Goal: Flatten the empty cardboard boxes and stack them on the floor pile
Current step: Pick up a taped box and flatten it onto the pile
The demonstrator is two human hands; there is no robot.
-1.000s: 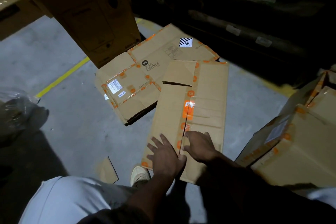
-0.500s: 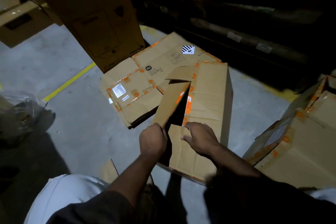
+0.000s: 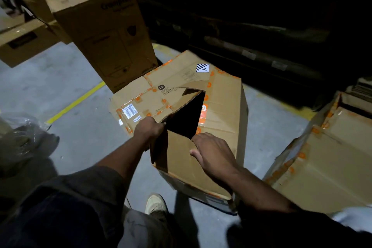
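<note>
A brown cardboard box with orange tape (image 3: 221, 115) stands on the floor in front of me, its top split open over a dark gap. My left hand (image 3: 148, 130) grips the edge of the raised left flap (image 3: 181, 102). My right hand (image 3: 213, 153) rests on the near right flap, its fingers curled over the flap's edge at the gap. Behind the box lies the pile of flattened boxes (image 3: 153, 94), with orange tape and a white label.
A tall upright box (image 3: 104, 30) stands behind the pile, with more boxes (image 3: 22, 44) at far left. Another taped box (image 3: 330, 159) sits at right. Crumpled clear plastic (image 3: 22, 137) lies at left. A yellow line (image 3: 76, 102) crosses the grey floor. My shoe (image 3: 156, 203) is below the box.
The box lay closed with both hands pressed on its top seam. My left hand has since pulled the left flap up and outward, widening the gap. The box now stands taller.
</note>
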